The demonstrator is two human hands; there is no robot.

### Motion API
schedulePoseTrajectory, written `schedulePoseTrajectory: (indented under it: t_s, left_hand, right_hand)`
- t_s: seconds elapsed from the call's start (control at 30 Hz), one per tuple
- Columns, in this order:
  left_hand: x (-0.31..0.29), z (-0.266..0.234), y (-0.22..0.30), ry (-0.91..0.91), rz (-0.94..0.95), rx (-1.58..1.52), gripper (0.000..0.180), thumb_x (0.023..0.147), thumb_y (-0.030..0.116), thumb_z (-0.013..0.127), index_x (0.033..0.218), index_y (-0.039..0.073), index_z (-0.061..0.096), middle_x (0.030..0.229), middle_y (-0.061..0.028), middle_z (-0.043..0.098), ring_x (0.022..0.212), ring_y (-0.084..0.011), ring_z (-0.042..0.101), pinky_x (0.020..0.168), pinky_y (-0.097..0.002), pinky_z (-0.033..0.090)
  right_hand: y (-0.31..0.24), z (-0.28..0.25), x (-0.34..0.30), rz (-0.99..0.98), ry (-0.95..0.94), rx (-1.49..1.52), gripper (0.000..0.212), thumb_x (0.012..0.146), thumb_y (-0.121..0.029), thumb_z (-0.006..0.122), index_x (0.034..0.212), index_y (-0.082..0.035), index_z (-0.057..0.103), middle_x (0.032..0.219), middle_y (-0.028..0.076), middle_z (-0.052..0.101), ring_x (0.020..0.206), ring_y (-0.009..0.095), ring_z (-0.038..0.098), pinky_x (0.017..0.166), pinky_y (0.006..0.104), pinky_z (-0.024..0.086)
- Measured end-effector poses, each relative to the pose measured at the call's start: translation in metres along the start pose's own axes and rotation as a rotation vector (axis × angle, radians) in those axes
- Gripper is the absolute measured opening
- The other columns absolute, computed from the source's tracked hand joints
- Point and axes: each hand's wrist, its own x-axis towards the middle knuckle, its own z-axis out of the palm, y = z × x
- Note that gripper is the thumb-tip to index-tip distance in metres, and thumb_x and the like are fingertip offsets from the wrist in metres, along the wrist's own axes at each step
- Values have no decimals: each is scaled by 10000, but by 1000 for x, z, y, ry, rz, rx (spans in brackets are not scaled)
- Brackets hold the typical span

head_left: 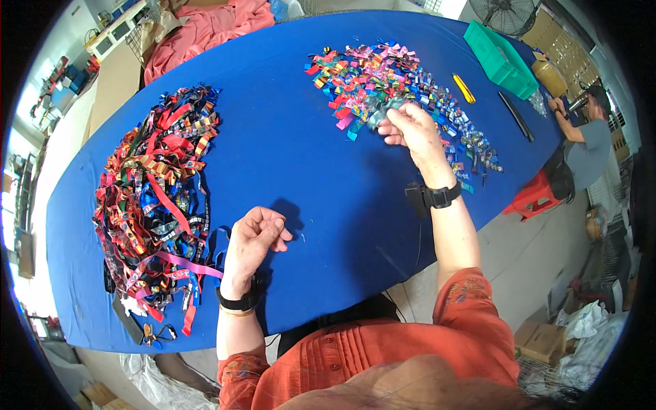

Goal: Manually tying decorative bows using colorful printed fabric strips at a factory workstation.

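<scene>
My right hand (412, 133) is closed, thumb against fingers, on a blurred grey-green ribbon piece (377, 115). It hangs over the near edge of a spread pile of short looped ribbon pieces (369, 72), in pink, red, blue, green and white. My left hand (254, 239) hovers above the blue cloth, fingers curled in and thumb against them; nothing shows in it. Just left of that wrist, a pink strap (188, 264) sticks out of a tangled heap of long printed ribbon straps (154, 198), mostly red, black, blue and yellow.
Blue cloth covers the table (273, 123). Toward the far right lie a yellow cutter knife (464, 89), a black bar (516, 117) and a green plastic crate (501, 60). Another person (588, 140) sits past the right edge near a red stool (536, 195). Pink fabric (205, 37) is heaped behind.
</scene>
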Motion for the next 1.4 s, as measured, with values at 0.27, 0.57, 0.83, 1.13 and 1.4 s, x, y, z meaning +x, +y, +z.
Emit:
schedulePoseTrajectory:
  t_s: [0.27, 0.57, 0.83, 1.13, 1.4]
  left_hand:
    - [-1, -4, -3, 15, 11, -7, 139, 991, 161, 608, 996, 22, 621, 785, -76, 704, 619, -114, 636, 583, -226, 501]
    - [1, -1, -3, 4, -18, -16, 136, 1005, 144, 584, 990, 12, 610, 773, -53, 696, 606, -78, 611, 567, -205, 481]
    - [0, 0, -4, 9, -29, 36, 136, 1008, 145, 576, 982, 14, 606, 776, -48, 689, 606, -71, 596, 569, -205, 480]
    - [0, 3, 0, 0, -37, 49, 135, 1007, 142, 575, 979, 14, 611, 780, -49, 686, 627, -72, 593, 578, -207, 479]
    - [-4, 1, -2, 19, -24, 66, 127, 1006, 128, 573, 990, 8, 611, 778, -48, 683, 624, -80, 594, 588, -209, 483]
  right_hand:
    - [18, 7, -6, 208, -281, -195, 157, 973, -217, 621, 951, -62, 603, 857, 52, 683, 735, 129, 682, 627, 257, 556]
    - [44, -11, 37, 298, -24, -93, 122, 962, -194, 621, 941, -76, 604, 890, 77, 695, 727, 155, 695, 601, 282, 568]
    - [57, -3, 48, 398, 42, -176, 126, 959, -193, 630, 943, -70, 608, 817, 63, 695, 631, 138, 670, 509, 275, 550]
    - [59, 2, 55, 364, 110, -400, 173, 974, -220, 618, 927, -53, 607, 776, 48, 678, 579, 101, 627, 466, 252, 508]
    - [57, 5, 51, 214, 145, -735, 234, 949, -235, 641, 940, -13, 570, 717, 65, 655, 528, 136, 620, 440, 284, 501]
